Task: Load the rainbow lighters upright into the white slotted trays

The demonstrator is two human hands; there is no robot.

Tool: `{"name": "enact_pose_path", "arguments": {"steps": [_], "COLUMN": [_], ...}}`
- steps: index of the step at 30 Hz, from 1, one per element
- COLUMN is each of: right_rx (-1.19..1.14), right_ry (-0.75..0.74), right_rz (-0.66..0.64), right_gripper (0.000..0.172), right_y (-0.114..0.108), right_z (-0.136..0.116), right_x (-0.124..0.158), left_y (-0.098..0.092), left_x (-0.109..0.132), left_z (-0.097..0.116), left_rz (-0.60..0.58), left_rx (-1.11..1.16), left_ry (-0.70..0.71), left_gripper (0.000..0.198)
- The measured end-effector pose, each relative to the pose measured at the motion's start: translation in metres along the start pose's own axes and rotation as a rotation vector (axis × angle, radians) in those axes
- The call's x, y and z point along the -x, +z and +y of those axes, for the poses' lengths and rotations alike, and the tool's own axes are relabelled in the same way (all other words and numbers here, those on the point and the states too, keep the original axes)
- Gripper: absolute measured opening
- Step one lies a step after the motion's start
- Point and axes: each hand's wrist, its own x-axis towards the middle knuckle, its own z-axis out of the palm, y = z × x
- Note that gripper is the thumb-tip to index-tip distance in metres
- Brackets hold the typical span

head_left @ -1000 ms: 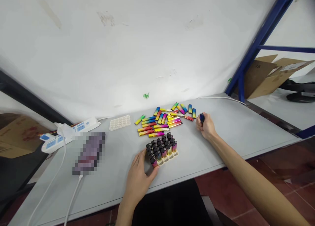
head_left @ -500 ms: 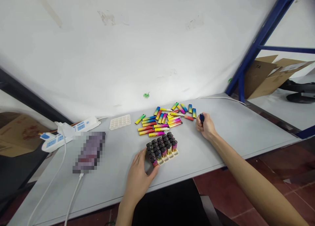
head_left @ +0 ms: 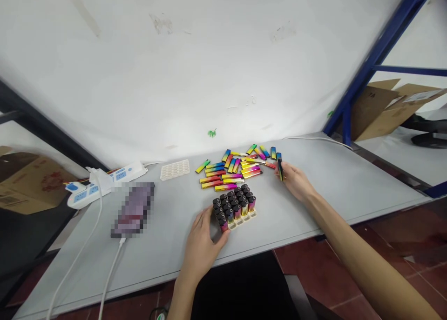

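Head view: a person's two hands, well apart, work over a grey tabletop [head_left: 349, 185]. Toward seven o'clock, the left hand [head_left: 203, 243] curves around the left side of a cream tray [head_left: 233, 226], fingers along its far side and thumb at the near corner. That tray sits at six o'clock, packed with upright lighters [head_left: 237, 211] with black caps and shiny, coloured bodies; open wells run along its near edge.

Between three and four o'clock, the right hand [head_left: 296, 183] pinches a slim lighter [head_left: 281, 172] in its fingertips, its dark edge and a strip of yellow showing. Half a second ago, this hand was a closed fist with a dark blue end poking out; now its fingers are straighter. The left hand has kept its place on the tray. The whole scene sits slightly farther right than before.

Just below centre, loose lighters [head_left: 211, 184] lie scattered in rainbow colours. Toward nine o'clock is a second cream tray [head_left: 174, 170]; at eight, a pixelated object [head_left: 134, 209] with a white cable [head_left: 111, 278].
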Motion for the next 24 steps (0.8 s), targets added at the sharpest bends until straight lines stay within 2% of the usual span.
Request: {"name": "enact_pose_path", "arguments": {"steps": [2, 4, 7, 9, 13, 15, 18, 24], "right_rx": [0.165, 0.233, 0.268, 0.356, 0.514, 0.56, 0.625, 0.7], "right_ry": [-0.038, -0.063, -0.084, -0.166, -0.393, -0.453, -0.468, -0.488], "right_rz": [-0.097, -0.231, -0.391, -0.455, -0.47, -0.458, -0.466, -0.49], "right_gripper": [0.038, 0.033, 0.03, 0.027, 0.019, 0.019, 0.02, 0.017], "right_y": [0.003, 0.012, 0.034, 0.052, 0.083, 0.092, 0.099, 0.101], "right_z": [-0.015, -0.034, -0.057, -0.061, -0.044, -0.032, -0.022, -0.023], "right_x": [0.017, 0.039, 0.073, 0.093, 0.12, 0.126, 0.13, 0.131], "left_y": [0.0, 0.0, 0.0, 0.0, 0.001, 0.001, 0.001, 0.0], "left_x": [0.0, 0.0, -0.001, -0.001, -0.001, -0.001, 0.0, -0.001], "left_z": [0.0, 0.0, -0.001, -0.001, -0.001, -0.002, -0.002, -0.002], "left_rz": [-0.001, 0.001, -0.003, -0.005, -0.001, 0.002, 0.011, -0.003], "left_rx": [-0.004, -0.012, -0.019, -0.016, 0.005, 0.019, 0.025, 0.007], "left_ry": [0.008, 0.01, 0.015, 0.019, 0.017, 0.032, 0.058, 0.052], "left_gripper": [0.062, 0.063, 0.062, 0.062, 0.061, 0.06, 0.061, 0.062]}}
